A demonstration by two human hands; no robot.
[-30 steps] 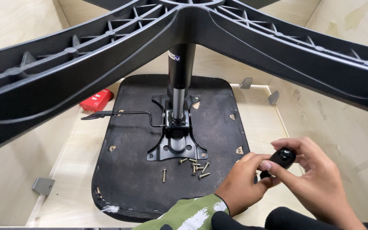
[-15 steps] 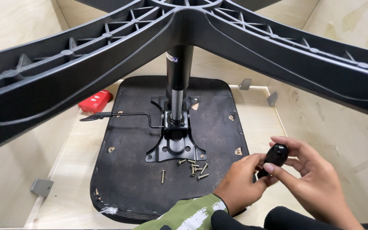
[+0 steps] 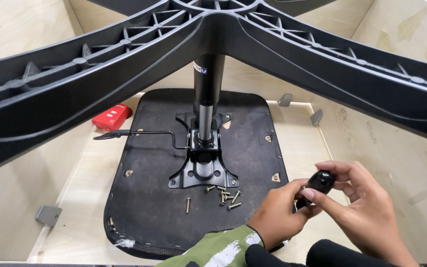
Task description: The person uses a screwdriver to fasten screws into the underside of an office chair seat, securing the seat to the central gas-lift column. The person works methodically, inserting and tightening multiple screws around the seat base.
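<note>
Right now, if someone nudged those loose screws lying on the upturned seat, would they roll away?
Probably only a little. The screws lie flat on the seat underside, which looks like rough fabric, so they should drag. Their heads would likely swing them in short arcs. Being small, they should scatter easily.

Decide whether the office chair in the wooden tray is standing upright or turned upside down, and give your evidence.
Upside down: the seat lies underside-up on the tray floor, and the column rises to the star base overhead.

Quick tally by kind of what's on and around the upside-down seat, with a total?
Loose screws: about 7
Black caster, held by both hands: 1
Red box: 1
Metal mounting plate: 1
Grey corner brackets: 3
Total: about 13
</note>
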